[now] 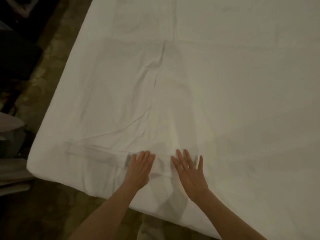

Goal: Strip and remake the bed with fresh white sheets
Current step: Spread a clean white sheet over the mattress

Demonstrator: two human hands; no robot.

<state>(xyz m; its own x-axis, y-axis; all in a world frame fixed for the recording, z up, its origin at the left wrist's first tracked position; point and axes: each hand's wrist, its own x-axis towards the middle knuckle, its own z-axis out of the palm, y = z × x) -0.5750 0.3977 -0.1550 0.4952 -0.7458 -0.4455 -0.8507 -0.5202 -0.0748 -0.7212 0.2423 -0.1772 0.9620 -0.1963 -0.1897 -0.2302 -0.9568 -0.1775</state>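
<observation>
Remaking under way: a partly unfolded, creased white cotton sheet (138, 101) lies on the bare white mattress (251, 84). Left hand (138, 168) and right hand (189, 172), flat and apart, press its near edge; spreading and tucking remain.

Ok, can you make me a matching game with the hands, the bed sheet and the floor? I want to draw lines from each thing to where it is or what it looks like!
Things:
1. left hand
2. right hand
3. partly unfolded white sheet
4. brown patterned carpet

Descriptions:
A. dark and beside the bed
B. creased, lying on the white mattress
C. fingers spread wide, flat on the cloth
D. fingers close together, by a folded edge

Pairs: 1-D, 2-C, 3-B, 4-A
</observation>
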